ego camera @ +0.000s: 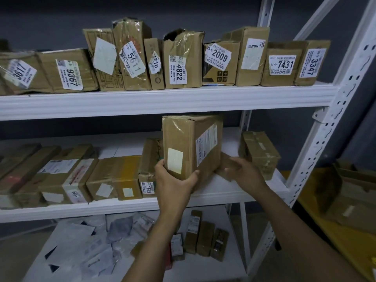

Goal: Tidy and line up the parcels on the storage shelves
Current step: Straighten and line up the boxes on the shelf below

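At the white metal storage shelves (325, 127), you hold a tall brown cardboard parcel (189, 147) upright at the front of the middle shelf (122, 208). Your left hand (173, 180) is clasped round its lower end. Your right hand (244, 169) reaches to a smaller brown cardboard packet (222, 166) just beside the parcel. Blur hides whether it grips the packet or merely touches it.

The job looks roughly a third done. On the top shelf (162, 102), the row of brown parcels with numbered white labels (177, 64) appears settled: they stand side by side with labels facing out, though several lean and two are torn open at the top.

The middle shelf appears to be the one in hand. At its left, flat brown parcels (67, 176) lie at differing angles, some stacked. A small labelled box (147, 186) sits just left of your held parcel. A lone tape-wrapped brown box (260, 153) stands apart at the right, with bare shelf between.

Most of the remaining work seems to be on the bottom shelf (227, 267). White and grey plastic mailer bags (85, 247) lie there in a loose heap, beside a short row of small brown cartons (205, 237).
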Demonstrator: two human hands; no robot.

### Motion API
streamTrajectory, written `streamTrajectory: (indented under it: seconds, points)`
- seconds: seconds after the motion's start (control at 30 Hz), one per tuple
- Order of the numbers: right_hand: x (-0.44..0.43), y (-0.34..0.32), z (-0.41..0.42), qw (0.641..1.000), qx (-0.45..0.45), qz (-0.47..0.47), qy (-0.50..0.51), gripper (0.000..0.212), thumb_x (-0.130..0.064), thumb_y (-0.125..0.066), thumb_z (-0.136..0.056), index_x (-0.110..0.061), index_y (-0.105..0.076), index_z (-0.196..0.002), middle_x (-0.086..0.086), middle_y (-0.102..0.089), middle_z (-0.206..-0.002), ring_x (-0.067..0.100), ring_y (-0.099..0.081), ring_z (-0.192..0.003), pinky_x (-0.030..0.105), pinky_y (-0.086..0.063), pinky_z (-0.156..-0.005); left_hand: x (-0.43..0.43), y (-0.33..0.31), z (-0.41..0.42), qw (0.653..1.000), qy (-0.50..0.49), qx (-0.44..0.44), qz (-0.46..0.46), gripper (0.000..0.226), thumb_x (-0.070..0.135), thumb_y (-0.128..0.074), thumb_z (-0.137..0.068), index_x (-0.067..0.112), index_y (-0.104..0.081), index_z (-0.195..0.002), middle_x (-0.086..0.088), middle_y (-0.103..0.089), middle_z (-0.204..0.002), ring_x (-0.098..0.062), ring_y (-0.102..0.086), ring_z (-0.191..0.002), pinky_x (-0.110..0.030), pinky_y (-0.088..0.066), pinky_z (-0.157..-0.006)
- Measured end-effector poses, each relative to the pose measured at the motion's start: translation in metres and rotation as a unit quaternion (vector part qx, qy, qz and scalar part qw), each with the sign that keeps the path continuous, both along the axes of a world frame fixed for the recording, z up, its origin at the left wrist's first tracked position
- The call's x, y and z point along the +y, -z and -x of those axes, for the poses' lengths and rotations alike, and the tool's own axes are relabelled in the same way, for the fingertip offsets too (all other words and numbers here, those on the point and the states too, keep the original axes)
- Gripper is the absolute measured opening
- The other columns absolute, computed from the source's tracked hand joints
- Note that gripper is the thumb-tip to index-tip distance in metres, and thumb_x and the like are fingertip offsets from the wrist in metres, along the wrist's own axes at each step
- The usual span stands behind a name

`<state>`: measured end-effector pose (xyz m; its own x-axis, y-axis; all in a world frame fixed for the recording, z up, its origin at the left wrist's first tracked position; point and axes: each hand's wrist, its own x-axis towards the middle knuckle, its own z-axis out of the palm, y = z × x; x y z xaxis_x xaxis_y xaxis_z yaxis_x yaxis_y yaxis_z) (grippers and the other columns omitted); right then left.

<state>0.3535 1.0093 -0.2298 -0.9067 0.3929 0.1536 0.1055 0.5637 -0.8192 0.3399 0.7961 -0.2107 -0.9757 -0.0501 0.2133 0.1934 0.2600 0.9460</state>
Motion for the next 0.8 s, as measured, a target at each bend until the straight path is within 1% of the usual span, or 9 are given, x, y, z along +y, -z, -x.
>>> streamTrajectory:
  seconds: [0.07,0.17,0.3,0.37,0.43,0.5,0.6,0.7,0.8]
  points:
    - [0.014,0.008,0.01,0.997,-0.032,-0.071,0.006,0.042,-0.014,-0.065,-0.09,-0.006,-0.056,-0.13,0.01,-0.06,-0.124,0.027,-0.056,-0.115,0.035,-0.044,-0.098,0.013,0.004,0.005,0.999,-0.031,0.014,0.013,0.094,0.043,-0.086,-0.062,0.019,-0.032,-0.135,0.009,-0.046,-0.115,-0.01,-0.05,-0.104,-0.03,-0.053,-0.086]
    - [0.034,0.024,0.026,0.991,-0.029,-0.132,0.0,0.032,-0.008,-0.06,-0.091,0.0,-0.061,-0.122,0.021,-0.059,-0.123,0.035,-0.057,-0.112,0.039,-0.046,-0.096,0.036,0.009,0.011,0.998,-0.064,0.025,0.015,0.094,0.044,-0.087,-0.06,0.02,-0.033,-0.133,0.008,-0.048,-0.114,-0.012,-0.052,-0.103,-0.031,-0.053,-0.084]
    - [0.058,0.048,0.053,0.968,-0.122,-0.207,-0.069,0.061,-0.03,-0.06,-0.093,-0.018,-0.035,-0.148,0.017,-0.018,-0.158,0.032,-0.018,-0.145,0.037,-0.023,-0.117,0.062,0.013,0.021,0.993,-0.111,0.027,0.0,0.093,0.045,-0.086,-0.061,0.019,-0.033,-0.132,0.006,-0.05,-0.115,-0.015,-0.054,-0.104,-0.03,-0.051,-0.082]
    - [0.067,0.058,0.065,0.949,-0.148,-0.263,-0.088,0.072,-0.046,-0.061,-0.089,-0.029,-0.028,-0.151,0.012,-0.018,-0.159,0.031,-0.016,-0.146,0.04,-0.024,-0.116,0.072,0.016,0.027,0.991,-0.133,0.028,0.012,0.094,0.05,-0.085,-0.058,0.019,-0.033,-0.131,0.003,-0.054,-0.116,-0.019,-0.057,-0.105,-0.034,-0.053,-0.084]
    - [0.072,0.065,0.07,0.935,-0.138,-0.314,-0.09,0.069,-0.043,-0.058,-0.089,-0.034,-0.028,-0.15,0.013,-0.037,-0.15,0.032,-0.033,-0.138,0.038,-0.033,-0.11,0.08,0.018,0.031,0.987,-0.153,0.034,0.029,0.095,0.057,-0.083,-0.055,0.022,-0.033,-0.128,-0.001,-0.057,-0.118,-0.023,-0.059,-0.105,-0.04,-0.055,-0.085]
    - [0.075,0.066,0.069,0.931,-0.116,-0.336,-0.078,0.066,-0.035,-0.057,-0.086,-0.034,-0.035,-0.147,0.015,-0.053,-0.126,0.033,-0.049,-0.115,0.036,-0.045,-0.093,0.088,0.018,0.032,0.986,-0.161,0.036,0.029,0.096,0.056,-0.084,-0.055,0.019,-0.034,-0.129,-0.002,-0.058,-0.119,-0.023,-0.06,-0.106,-0.039,-0.055,-0.086]
    - [0.079,0.069,0.056,0.943,-0.055,-0.325,-0.055,0.062,-0.038,-0.056,-0.072,-0.025,-0.055,-0.133,0.019,-0.056,-0.098,0.037,-0.054,-0.091,0.04,-0.049,-0.077,0.104,0.02,0.032,0.985,-0.165,0.034,0.02,0.098,0.049,-0.087,-0.057,0.014,-0.035,-0.133,-0.001,-0.056,-0.121,-0.02,-0.057,-0.109,-0.032,-0.052,-0.086]
    - [0.083,0.075,0.041,0.936,-0.025,-0.351,-0.005,0.053,-0.041,-0.065,-0.07,-0.017,-0.064,-0.117,0.023,-0.054,-0.093,0.039,-0.054,-0.082,0.041,-0.05,-0.071,0.122,0.026,0.028,0.984,-0.168,0.049,0.024,0.095,0.049,-0.087,-0.056,0.015,-0.037,-0.129,0.003,-0.054,-0.116,-0.019,-0.057,-0.109,-0.03,-0.052,-0.084]
    - [0.085,0.069,0.031,0.936,-0.033,-0.349,0.034,0.051,-0.047,-0.073,-0.077,-0.014,-0.062,-0.115,0.02,-0.05,-0.101,0.037,-0.053,-0.089,0.038,-0.051,-0.07,0.138,0.034,0.026,0.983,-0.169,0.053,0.046,0.098,0.047,-0.089,-0.056,0.011,-0.038,-0.132,-0.002,-0.055,-0.121,-0.02,-0.057,-0.111,-0.032,-0.054,-0.087]
